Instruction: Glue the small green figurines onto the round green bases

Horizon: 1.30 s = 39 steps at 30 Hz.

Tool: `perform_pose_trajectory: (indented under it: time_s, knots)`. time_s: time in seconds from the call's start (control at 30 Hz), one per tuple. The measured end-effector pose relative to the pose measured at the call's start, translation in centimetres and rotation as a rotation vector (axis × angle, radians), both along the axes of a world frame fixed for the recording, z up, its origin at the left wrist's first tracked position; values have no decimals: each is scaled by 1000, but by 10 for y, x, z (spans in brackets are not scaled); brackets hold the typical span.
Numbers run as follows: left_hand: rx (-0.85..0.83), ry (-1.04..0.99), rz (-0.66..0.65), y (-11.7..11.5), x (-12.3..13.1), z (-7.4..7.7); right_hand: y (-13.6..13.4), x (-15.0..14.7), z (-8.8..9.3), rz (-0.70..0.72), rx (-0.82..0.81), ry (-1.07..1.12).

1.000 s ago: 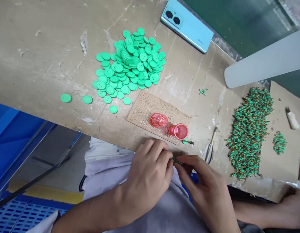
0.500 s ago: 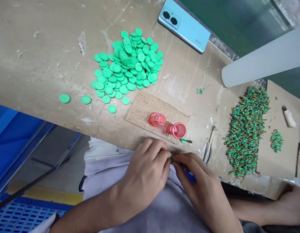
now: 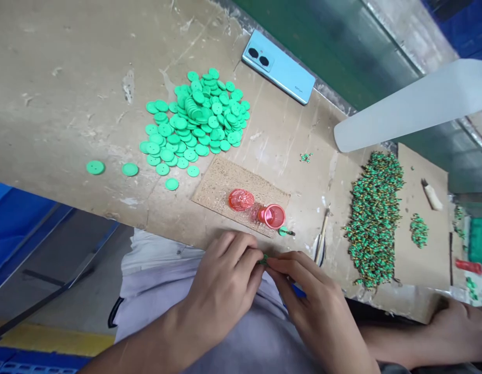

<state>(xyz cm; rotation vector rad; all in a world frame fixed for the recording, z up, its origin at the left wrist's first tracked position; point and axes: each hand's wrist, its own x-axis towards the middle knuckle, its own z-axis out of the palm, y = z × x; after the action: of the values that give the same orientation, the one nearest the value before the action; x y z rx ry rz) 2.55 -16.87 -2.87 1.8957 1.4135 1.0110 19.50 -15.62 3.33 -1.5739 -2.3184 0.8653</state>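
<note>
My left hand (image 3: 225, 283) and my right hand (image 3: 311, 291) meet at the table's near edge, fingertips pinched round a small green piece (image 3: 263, 259). Most of that piece is hidden by the fingers. Just beyond them lies a brown board (image 3: 213, 182) bearing a red lid-like piece (image 3: 241, 199) and a red cup (image 3: 274, 216). A green disc with a dark stick (image 3: 283, 231) rests by the cup. Farther off to the left is a heap of green discs (image 3: 197, 119). A pile of small green and yellow pieces (image 3: 377, 223) spreads on the right.
A blue phone (image 3: 279, 66) lies at the back. A whitish cylinder (image 3: 408, 109) leans in from the right. A pen-like tool (image 3: 323, 234) lies right of the board. Another person's hand (image 3: 459, 330) rests at the lower right. A red tube (image 3: 469, 267) is beyond.
The view has shifted, so the table items appear farther left and mostly slightly lower, and more shows at the right. My hands keep nearly the same pinch on the small green piece.
</note>
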Motion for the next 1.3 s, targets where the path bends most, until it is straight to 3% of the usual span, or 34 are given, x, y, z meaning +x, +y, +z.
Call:
perform_pose_trajectory:
  time_s: [0.67, 1.03, 1.3]
  knots:
    - [29, 17, 28, -1, 1, -2, -7, 9, -9, 42, 53, 52]
    - [-6, 24, -13, -2, 1, -2, 3, 13, 0, 91, 24, -9]
    - [-3, 74, 43, -1, 7, 1, 3, 14, 1, 123, -20, -17]
